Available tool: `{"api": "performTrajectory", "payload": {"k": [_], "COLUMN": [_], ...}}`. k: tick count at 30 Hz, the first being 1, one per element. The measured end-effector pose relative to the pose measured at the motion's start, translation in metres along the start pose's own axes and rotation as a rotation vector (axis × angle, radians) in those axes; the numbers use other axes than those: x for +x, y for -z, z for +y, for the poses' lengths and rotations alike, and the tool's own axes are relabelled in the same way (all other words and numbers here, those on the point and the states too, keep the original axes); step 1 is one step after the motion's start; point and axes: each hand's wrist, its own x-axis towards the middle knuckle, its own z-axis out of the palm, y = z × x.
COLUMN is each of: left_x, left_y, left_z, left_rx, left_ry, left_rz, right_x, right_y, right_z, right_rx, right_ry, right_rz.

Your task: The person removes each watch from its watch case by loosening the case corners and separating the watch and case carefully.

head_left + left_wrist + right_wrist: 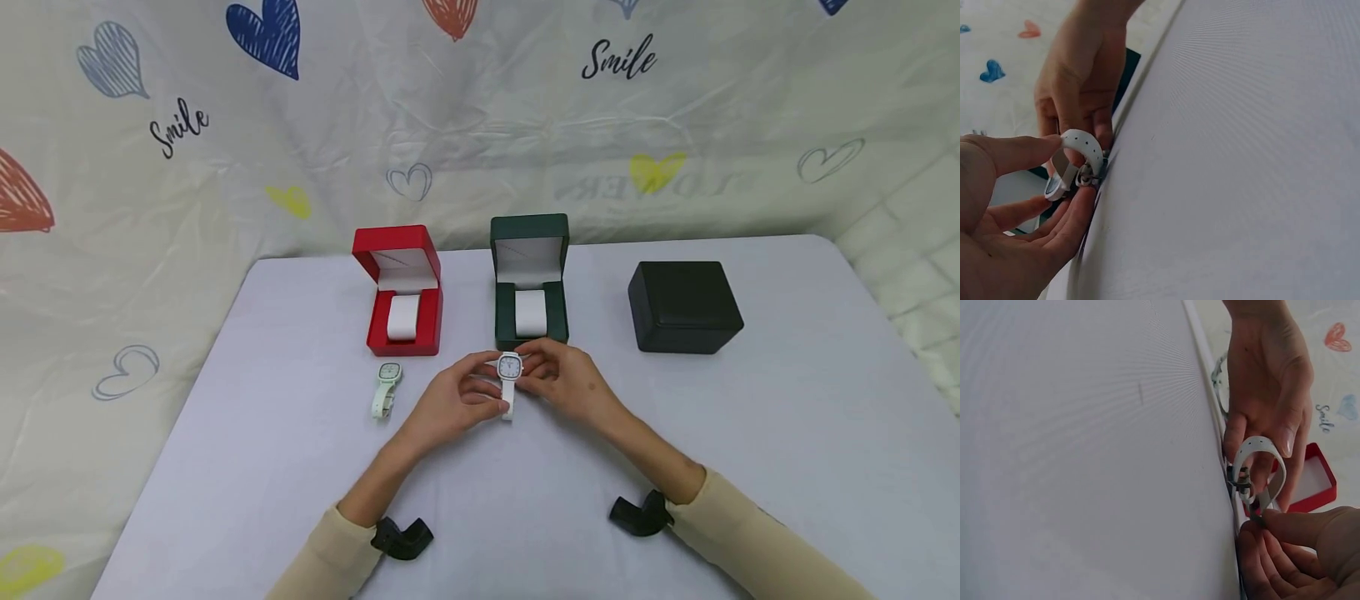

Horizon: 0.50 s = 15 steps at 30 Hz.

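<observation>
Held over the grey table (225,433), at six o'clock from the open green box (529,283): white watch (509,372), pinched by left hand (450,404) and right hand (566,379). Best kept looped, dial up, strap steadied before slipping round the box's cushion (530,312). Seen at nine o'clock: pale green watch (386,389), red box (401,287).

My table (787,433) has a pale lavender-grey top. Along its far side stand an open red box (401,292), an open dark green box (529,283) and, rightmost, a closed black box (684,307). A mint-green watch (386,389) lies just near of the red box.
</observation>
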Motion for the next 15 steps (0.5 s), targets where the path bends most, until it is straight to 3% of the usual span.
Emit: {"api": "performTrajectory", "payload": {"k": [7, 15], "left_x": [-0.0007, -0.0011], "left_y": [0.0016, 0.0030], "left_z": [0.0020, 0.0017], "left_rx": [0.073, 0.068], "left_ry": [-0.009, -0.007], "left_rz": [0.024, 0.040], "right_x": [0.0004, 0.0006], "right_y": [-0.0023, -0.0031], "right_z": [-0.0015, -0.0059], "right_rx": [-0.015, -0.014], "right_ry": [-0.008, 0.000], "right_rz": [-0.001, -0.002]}}
